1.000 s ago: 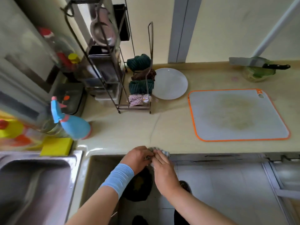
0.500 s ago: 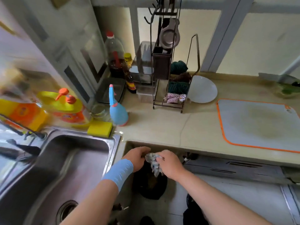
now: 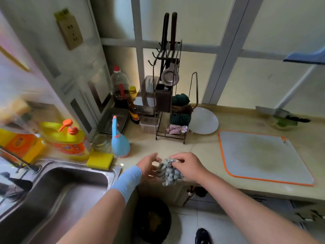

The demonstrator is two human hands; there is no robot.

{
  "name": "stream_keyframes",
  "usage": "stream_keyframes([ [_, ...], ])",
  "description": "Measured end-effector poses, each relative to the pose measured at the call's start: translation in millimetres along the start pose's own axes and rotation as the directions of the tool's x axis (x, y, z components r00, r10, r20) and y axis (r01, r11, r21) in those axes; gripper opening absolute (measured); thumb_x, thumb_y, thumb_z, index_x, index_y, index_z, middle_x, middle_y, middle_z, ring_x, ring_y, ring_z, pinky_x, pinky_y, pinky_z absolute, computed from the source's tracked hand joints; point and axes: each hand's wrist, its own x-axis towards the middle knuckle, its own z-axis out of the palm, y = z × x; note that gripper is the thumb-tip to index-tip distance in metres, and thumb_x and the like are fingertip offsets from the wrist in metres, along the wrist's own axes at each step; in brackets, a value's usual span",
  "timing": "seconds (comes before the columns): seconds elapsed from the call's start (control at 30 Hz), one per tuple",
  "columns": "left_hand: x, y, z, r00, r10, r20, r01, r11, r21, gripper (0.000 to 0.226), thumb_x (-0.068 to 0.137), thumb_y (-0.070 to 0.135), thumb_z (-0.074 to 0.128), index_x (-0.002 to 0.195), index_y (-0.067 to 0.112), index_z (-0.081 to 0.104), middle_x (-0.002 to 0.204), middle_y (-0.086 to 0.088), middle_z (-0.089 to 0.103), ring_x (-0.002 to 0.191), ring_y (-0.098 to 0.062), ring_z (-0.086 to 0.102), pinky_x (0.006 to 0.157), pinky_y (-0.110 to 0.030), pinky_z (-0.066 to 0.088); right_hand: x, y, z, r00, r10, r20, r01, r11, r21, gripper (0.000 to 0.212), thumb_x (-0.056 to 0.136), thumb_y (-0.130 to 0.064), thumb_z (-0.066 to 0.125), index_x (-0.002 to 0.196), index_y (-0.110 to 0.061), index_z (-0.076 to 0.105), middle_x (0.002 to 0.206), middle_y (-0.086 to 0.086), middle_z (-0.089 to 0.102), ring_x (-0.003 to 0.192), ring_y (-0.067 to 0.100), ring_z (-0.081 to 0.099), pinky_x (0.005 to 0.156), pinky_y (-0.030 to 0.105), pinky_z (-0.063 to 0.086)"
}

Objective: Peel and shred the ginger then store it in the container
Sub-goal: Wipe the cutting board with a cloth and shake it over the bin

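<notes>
**Cloth in hand, no ginger in sight**

Your right hand (image 3: pixel 190 167) pinches a crumpled cloth (image 3: pixel 169 170) at the counter edge, above the bin (image 3: pixel 153 221) at 6 o'clock, probably so crumbs drop there. Your left hand (image 3: pixel 149 166) waits loose-fingered at the cloth's 9 o'clock. No ginger shows anywhere. A clear container (image 3: pixel 149 125) stands at 12 o'clock and the cutting board (image 3: pixel 263 155) lies at 3.

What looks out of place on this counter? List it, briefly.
A steel cleaver with a black handle lies balanced across the rim of the clear glass bowl at the far right, a precarious perch. The white cutting board with an orange edge carries a yellowish stain at its middle. Nothing looks spilled.
</notes>
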Motion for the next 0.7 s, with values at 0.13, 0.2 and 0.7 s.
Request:
stream_keyframes([
  [0.13, -3.0, 54.6, 35.2, 0.984, 0.179, 0.018, -0.178, 0.983, -0.041, 0.006, 0.096, 0.008, 0.058, 0.098, 0.013, 0.054, 0.081, -0.008, 0.060, 0.071, -0.020, 0.058, 0.061, -0.029, 0.052, 7.8, -12.2, -64.9, 0.991, -0.133, 0.023, 0.134, 0.990, -0.032, 0.028, 0.076, -0.005, 0.070, 0.096, -0.022, 0.080, 0.099, -0.015, 0.068, 0.092, 0.000, 0.062, 0.082, 0.016, 0.045],
  [0.2, -5.1, 83.3, 55.7, 0.961, 0.273, 0.030, -0.271, 0.960, -0.074, 0.022, 0.093, -0.007, 0.051, 0.099, 0.013, 0.056, 0.085, -0.009, 0.064, 0.072, -0.022, 0.060, 0.062, -0.030, 0.053, 15.9, -13.5, -101.4, 0.974, -0.208, 0.088, 0.213, 0.976, -0.048, 0.030, 0.073, -0.005, 0.073, 0.091, -0.028, 0.080, 0.103, -0.016, 0.067, 0.093, -0.002, 0.062, 0.081, 0.014, 0.046],
  [0.7, 15.4, 276.2, 124.9, 0.569, 0.765, -0.301, -0.561, 0.629, 0.538, 0.034, 0.093, -0.003, 0.049, 0.085, 0.021, 0.071, 0.099, 0.006, 0.070, 0.098, -0.013, 0.065, 0.093, -0.032, 0.054, 134.0, -42.9, -285.9, 0.982, -0.188, 0.021, 0.189, 0.978, -0.092, 0.031, 0.092, -0.044, 0.064, 0.076, -0.017, 0.065, 0.069, -0.003, 0.059, 0.063, 0.013, 0.054, 0.057, 0.028, 0.033],
])
